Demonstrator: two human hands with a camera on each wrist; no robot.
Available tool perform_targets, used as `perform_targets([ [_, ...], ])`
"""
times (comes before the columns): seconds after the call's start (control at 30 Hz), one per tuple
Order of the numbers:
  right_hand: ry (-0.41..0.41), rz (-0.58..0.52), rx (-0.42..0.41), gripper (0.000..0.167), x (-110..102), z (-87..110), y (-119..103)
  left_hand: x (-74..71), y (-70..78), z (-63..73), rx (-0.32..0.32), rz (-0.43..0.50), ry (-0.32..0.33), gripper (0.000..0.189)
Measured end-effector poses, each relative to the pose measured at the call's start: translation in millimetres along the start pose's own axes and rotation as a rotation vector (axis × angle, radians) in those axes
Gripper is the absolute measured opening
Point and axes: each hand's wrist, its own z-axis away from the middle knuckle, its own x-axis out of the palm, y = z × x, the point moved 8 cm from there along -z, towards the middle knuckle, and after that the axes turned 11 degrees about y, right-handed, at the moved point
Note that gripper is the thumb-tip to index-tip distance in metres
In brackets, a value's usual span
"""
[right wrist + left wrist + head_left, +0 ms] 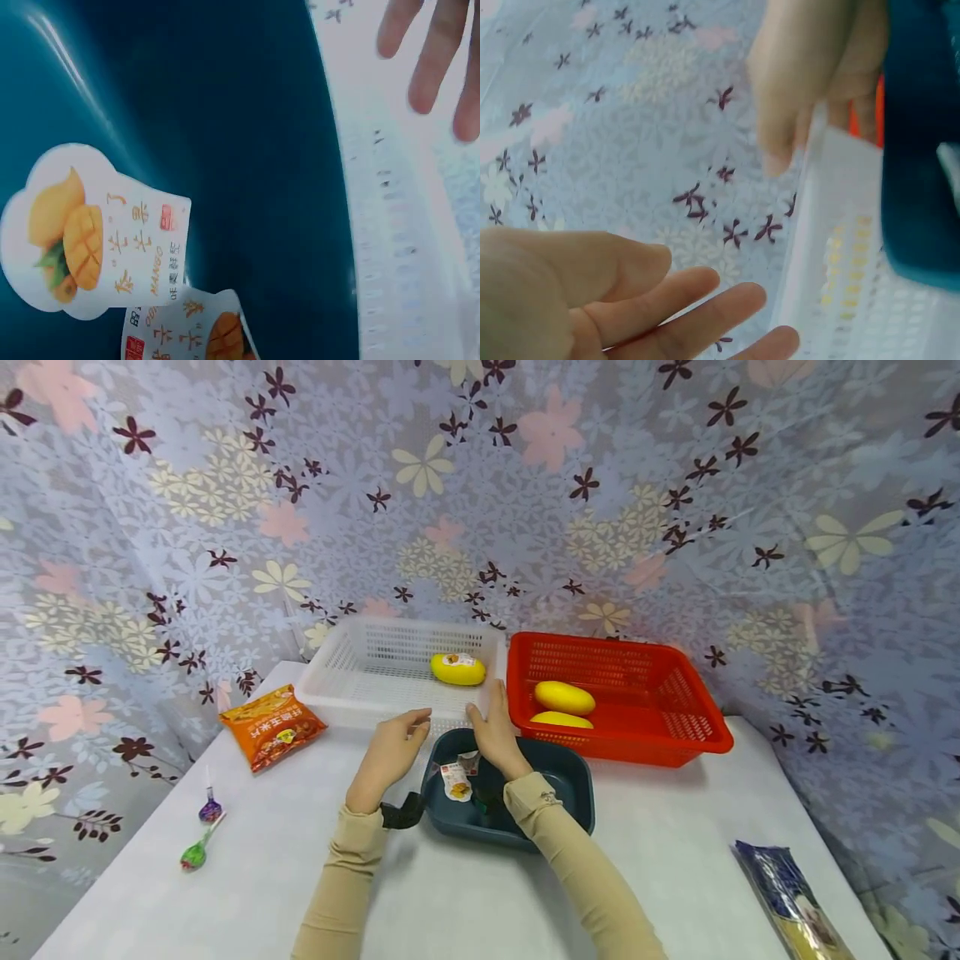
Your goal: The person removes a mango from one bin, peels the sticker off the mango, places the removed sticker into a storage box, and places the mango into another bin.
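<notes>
My right hand [495, 735] is at the front right corner of a white plastic basket [405, 623]. In the left wrist view its thumb and fingers lie on opposite sides of the basket's wall. My left hand [393, 752] hovers apart from it near the front side, fingers loosely bent, holding nothing. A yellow oval fruit [459, 671] with a label lies in the white basket. Below my hands stands a dark teal bin [573, 785]. Inside it are mango-printed labels [97, 240]; the right forearm hides part of its contents.
To the right stands a red basket [645, 693] with two yellow oval fruits [564, 697]. An orange snack bag [273, 727], a purple lollipop [211, 811] and a green lollipop [193, 857] lie at left. A blue-and-yellow packet [791, 897] is at front right. Floral cloth [480, 485] hangs behind.
</notes>
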Motion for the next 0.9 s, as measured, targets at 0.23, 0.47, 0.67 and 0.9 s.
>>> perform_targets([
  [0.23,0.067,-0.009,0.019,0.080,-2.7,-8.3,6.3,-14.5,-8.6,-45.0,-0.005,0.019,0.002,0.039],
  [0.47,0.096,-0.057,0.069,0.081,-2.1,-6.2,3.5,-13.5,-11.1,-105.3,-0.074,0.020,-0.070,0.043],
  [0.67,0.179,-0.111,0.084,0.076,0.4,-2.8,1.3,1.9,-14.6,-127.5,-0.120,0.014,-0.074,0.043],
  [0.9,0.291,-0.120,0.040,0.068,-4.7,3.3,-2.2,25.8,-33.0,-126.5,-0.142,0.110,0.016,0.041],
])
